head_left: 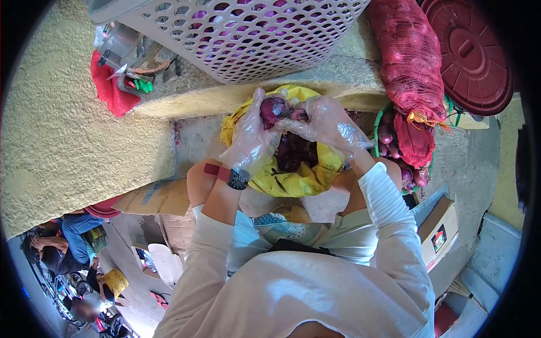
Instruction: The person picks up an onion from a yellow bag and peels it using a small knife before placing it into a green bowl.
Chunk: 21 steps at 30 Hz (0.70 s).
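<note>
The left hand point(248, 132), in a clear plastic glove, has its fingers curled round a red onion point(272, 110). Close to its right, the right hand point(328, 119), gloved likewise, pinches a dark piece point(298, 115); I can't tell what it is. The onion is above the yellow sack point(282, 185), which gapes open with more onions point(291, 153) inside. Farther off, a pale basket point(174, 42) of onions stands on a ledge point(349, 65). At far right are a red net sack point(411, 53) and a maroon lid point(468, 50).

Onion sack point(414, 62) and plastic basket point(270, 59) suggest a produce workspace
</note>
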Motion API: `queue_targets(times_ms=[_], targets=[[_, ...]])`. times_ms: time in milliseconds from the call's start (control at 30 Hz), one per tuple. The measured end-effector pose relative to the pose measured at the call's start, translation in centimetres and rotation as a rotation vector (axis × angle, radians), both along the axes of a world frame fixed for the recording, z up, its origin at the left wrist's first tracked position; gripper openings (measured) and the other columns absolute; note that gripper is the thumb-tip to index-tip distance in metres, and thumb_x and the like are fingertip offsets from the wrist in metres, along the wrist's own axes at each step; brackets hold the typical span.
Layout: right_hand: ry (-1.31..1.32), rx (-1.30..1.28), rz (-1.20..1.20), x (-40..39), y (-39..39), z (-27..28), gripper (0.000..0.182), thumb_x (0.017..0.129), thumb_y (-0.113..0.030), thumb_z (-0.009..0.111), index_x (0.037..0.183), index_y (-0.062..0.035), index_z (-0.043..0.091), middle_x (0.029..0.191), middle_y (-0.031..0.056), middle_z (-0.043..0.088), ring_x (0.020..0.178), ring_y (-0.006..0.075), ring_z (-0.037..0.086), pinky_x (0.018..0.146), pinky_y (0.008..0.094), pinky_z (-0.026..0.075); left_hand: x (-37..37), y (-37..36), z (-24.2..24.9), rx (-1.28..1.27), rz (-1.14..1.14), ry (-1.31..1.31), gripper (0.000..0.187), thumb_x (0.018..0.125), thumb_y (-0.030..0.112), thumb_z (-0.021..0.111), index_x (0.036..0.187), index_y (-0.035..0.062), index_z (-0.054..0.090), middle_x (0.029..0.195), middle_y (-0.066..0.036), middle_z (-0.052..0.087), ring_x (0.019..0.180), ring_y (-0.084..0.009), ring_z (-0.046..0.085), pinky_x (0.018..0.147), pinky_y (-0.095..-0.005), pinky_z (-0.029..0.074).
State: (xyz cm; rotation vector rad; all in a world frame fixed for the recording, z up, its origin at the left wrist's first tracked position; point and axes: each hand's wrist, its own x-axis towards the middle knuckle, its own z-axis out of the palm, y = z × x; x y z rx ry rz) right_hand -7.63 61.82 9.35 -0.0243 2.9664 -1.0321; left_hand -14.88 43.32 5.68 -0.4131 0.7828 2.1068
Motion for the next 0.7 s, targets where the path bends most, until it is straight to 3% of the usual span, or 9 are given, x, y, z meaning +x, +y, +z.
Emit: queue_targets(times_ms=[33, 200, 267, 333, 467, 500, 567, 667, 700], targets=[[0.002, 0.003, 0.0, 0.0, 0.0, -0.1, 0.074, 0.077, -0.076, 0.071, 0.072, -0.0023, 0.072, 0.065, 0.0213, 0.065, 0.064, 0.0406, 0.066, 0.063, 0.048, 0.053, 0.1, 0.3, 0.7, -0.003, 0.058, -0.071, 0.052, 0.106, 0.048, 0.052, 0.111, -0.0016, 0.065, 0.098, -0.018, 0.072, 0.082, -0.0288, 0.07, 0.076, -0.0393, 0.062], [-0.029, 0.038, 0.005, -0.1, 0.0, 0.3, 0.072, 0.079, -0.075, 0.07, 0.072, -0.0033, 0.072, 0.064, 0.0204, 0.064, 0.062, 0.0403, 0.065, 0.061, 0.0475, 0.052, 0.2, 0.2, 1.0, -0.014, 0.029, -0.055, 0.054, 0.105, 0.052, 0.052, 0.117, 0.0005, 0.064, 0.103, -0.018, 0.071, 0.085, -0.0298, 0.07, 0.074, -0.0404, 0.062], [-0.12, 0.137, 0.08, 0.0, -0.2, 1.9, 0.054, 0.084, -0.06, 0.075, 0.092, -0.0072, 0.078, 0.071, 0.0186, 0.069, 0.065, 0.0367, 0.067, 0.063, 0.0447, 0.053, 0.0, -0.4, 0.0, 0.007, 0.014, -0.013, 0.055, 0.104, 0.053, 0.052, 0.119, 0.0014, 0.063, 0.105, -0.018, 0.07, 0.087, -0.0303, 0.071, 0.075, -0.0411, 0.062], [-0.08, 0.116, 0.115, 0.1, 0.0, 0.8, 0.054, 0.084, -0.062, 0.074, 0.095, -0.0091, 0.078, 0.073, 0.0174, 0.07, 0.067, 0.0362, 0.068, 0.064, 0.0446, 0.053, -0.3, -0.9, -0.2, 0.048, -0.046, 0.051, 0.062, 0.103, 0.054, 0.053, 0.128, -0.0025, 0.058, 0.117, -0.021, 0.067, 0.105, -0.0332, 0.068, 0.09, -0.0428, 0.061], [-0.138, 0.133, 0.302, 0.2, 0.0, 1.5, 0.052, 0.086, -0.063, 0.071, 0.103, -0.0149, 0.078, 0.082, 0.0126, 0.073, 0.075, 0.0336, 0.07, 0.07, 0.0438, 0.055, 0.1, 0.1, 0.5, -0.03, 0.022, -0.013, 0.064, 0.102, 0.056, 0.054, 0.127, -0.003, 0.058, 0.116, -0.021, 0.067, 0.107, -0.0336, 0.069, 0.091, -0.0447, 0.062], [-0.139, 0.132, 0.303, 0.2, 0.0, 1.6, 0.052, 0.086, -0.063, 0.071, 0.103, -0.0149, 0.078, 0.082, 0.0126, 0.073, 0.075, 0.0336, 0.07, 0.07, 0.0438, 0.055, 0.1, 0.3, 0.7, -0.079, 0.04, -0.013, 0.063, 0.102, 0.056, 0.054, 0.128, -0.0009, 0.057, 0.116, -0.02, 0.067, 0.106, -0.0324, 0.069, 0.09, -0.0455, 0.063], [-0.087, 0.21, 0.325, 0.3, 0.1, 1.6, 0.061, 0.087, -0.07, 0.064, 0.085, -0.0105, 0.078, 0.076, 0.0181, 0.07, 0.071, 0.0381, 0.068, 0.068, 0.0463, 0.053, 0.1, 0.4, 1.3, -0.128, 0.057, -0.014, 0.062, 0.102, 0.057, 0.054, 0.129, 0.0011, 0.057, 0.117, -0.019, 0.067, 0.105, -0.0311, 0.07, 0.088, -0.0464, 0.064], [-0.073, 0.104, 0.308, 0.2, 0.2, 1.6, 0.058, 0.087, -0.068, 0.065, 0.095, -0.0125, 0.08, 0.08, 0.0176, 0.071, 0.075, 0.0375, 0.069, 0.07, 0.0454, 0.054, 0.5, 0.2, 2.4, -0.062, 0.009, -0.002, 0.058, 0.101, 0.052, 0.06, 0.126, -0.0005, 0.058, 0.116, -0.018, 0.067, 0.105, -0.0305, 0.07, 0.089, -0.0458, 0.063], [-0.073, 0.103, 0.308, 0.2, 0.2, 1.9, 0.058, 0.087, -0.068, 0.065, 0.095, -0.0125, 0.08, 0.08, 0.0176, 0.071, 0.075, 0.0375, 0.069, 0.07, 0.0454, 0.054, 0.8, 0.1, 2.6, -0.06, -0.02, 0.085, 0.047, 0.1, 0.043, 0.065, 0.119, -0.0002, 0.06, 0.11, -0.017, 0.068, 0.1, -0.0305, 0.07, 0.087, -0.0457, 0.063]])
